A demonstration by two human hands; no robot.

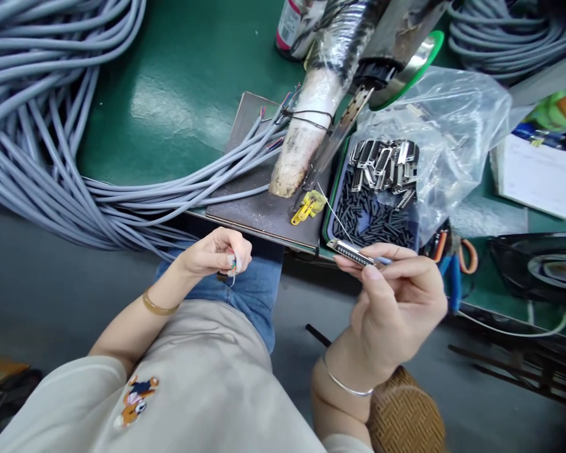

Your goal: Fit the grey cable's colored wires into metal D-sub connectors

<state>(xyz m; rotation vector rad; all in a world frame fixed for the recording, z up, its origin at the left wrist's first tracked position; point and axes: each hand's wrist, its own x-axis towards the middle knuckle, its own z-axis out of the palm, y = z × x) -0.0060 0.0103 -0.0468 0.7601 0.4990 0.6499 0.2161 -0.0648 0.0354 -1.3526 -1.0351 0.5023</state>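
My left hand (224, 253) is closed in a pinch on the coloured wires (234, 264) of a cable, over my lap in front of the table edge. Between the thumb and fingers of my right hand (396, 289) is a metal multi-pin connector (351, 252), its row of holes showing. It is over the front edge of a bin (330, 236) of black sleeves (377, 220) and more metal connectors (384, 163). A thin pale strand rises from near the held connector towards a yellow clip (309, 206).
Grey cables (170, 195) run from a large bundle at left onto a brown board (249, 211). A wrapped tube (306, 119) stands over the board. Orange-handled cutters (466, 257), a plastic bag (466, 126) and a black fan-like object (547, 267) are at right.
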